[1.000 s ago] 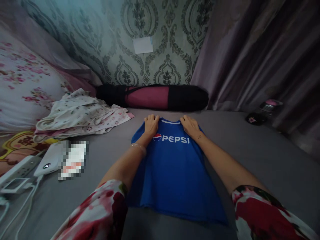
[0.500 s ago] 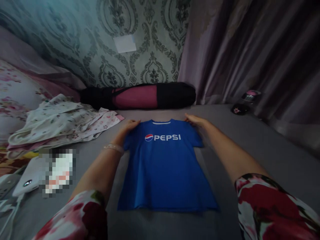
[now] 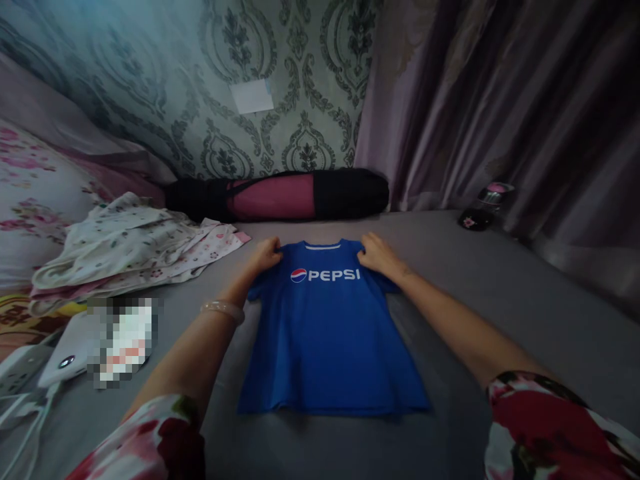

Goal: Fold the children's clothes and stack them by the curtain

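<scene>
A blue T-shirt (image 3: 330, 340) with a Pepsi logo on its chest lies spread front side up, its collar away from me and its hem towards me. My left hand (image 3: 267, 254) is closed on the shirt's left shoulder, near the top of the sleeve. On the opposite shoulder, my right hand (image 3: 377, 254) has its fingers curled onto the fabric. Both sleeves are partly hidden beneath my hands and forearms. A pale bangle (image 3: 223, 309) circles my left wrist.
Grey bedding (image 3: 435, 267) lies under everything. A black and pink long bag (image 3: 275, 195) rests along the wall. To the left are a pile of patterned clothes (image 3: 120, 247), a white power bank (image 3: 75, 350) with cables and a power strip (image 3: 23, 367). A dark bottle (image 3: 483, 208) lies by the curtain.
My right hand has moved inward from the sleeve's outer edge, and its fingers have curled onto the shoulder. My left hand's fingers have also closed in. The shirt stays nearly in place.
</scene>
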`<state>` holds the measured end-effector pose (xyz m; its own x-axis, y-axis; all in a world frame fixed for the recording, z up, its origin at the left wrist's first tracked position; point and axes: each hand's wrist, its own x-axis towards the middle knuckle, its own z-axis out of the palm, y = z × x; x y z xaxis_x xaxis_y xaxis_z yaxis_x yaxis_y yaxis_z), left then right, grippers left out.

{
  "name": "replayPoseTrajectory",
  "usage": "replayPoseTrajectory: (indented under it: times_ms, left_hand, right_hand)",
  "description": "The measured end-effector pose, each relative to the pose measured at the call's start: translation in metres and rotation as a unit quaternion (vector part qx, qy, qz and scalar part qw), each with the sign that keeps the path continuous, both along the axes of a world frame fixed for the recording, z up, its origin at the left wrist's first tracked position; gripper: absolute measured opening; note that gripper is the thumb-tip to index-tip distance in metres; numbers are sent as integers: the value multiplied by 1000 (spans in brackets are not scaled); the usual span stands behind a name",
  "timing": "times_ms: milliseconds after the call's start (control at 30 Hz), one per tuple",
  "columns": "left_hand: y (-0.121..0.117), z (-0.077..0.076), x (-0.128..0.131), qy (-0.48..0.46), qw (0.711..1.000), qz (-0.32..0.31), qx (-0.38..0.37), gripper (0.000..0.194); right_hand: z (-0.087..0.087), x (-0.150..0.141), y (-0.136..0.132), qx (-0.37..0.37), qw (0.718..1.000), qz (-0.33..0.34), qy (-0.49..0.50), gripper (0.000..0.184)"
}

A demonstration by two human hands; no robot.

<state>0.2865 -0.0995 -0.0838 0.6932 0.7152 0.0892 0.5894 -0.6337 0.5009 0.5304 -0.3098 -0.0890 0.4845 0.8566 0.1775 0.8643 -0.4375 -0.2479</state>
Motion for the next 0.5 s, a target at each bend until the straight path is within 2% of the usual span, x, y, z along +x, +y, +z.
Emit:
replayPoseTrajectory:
  times_ms: [100,200,300,400,500]
  left_hand:
    - [-24,0,9,135,981,-62,123,25]
    - [-37,2,7,209,959,-103,162,34]
    - [-31,5,-5,239,956,-80,151,44]
    - [-15,6,-23,245,959,-30,140,55]
    - [-1,3,-41,212,976,7,57,61]
  right_hand:
    - [-1,-36,-3,-70,991,76,-85,37]
    - [4,-47,-8,-108,985,105,-78,39]
    - [14,-29,-14,-105,988,109,-9,39]
    - [19,0,-20,-134,983,77,96,36]
    - [17,22,-27,-165,965,37,200,29]
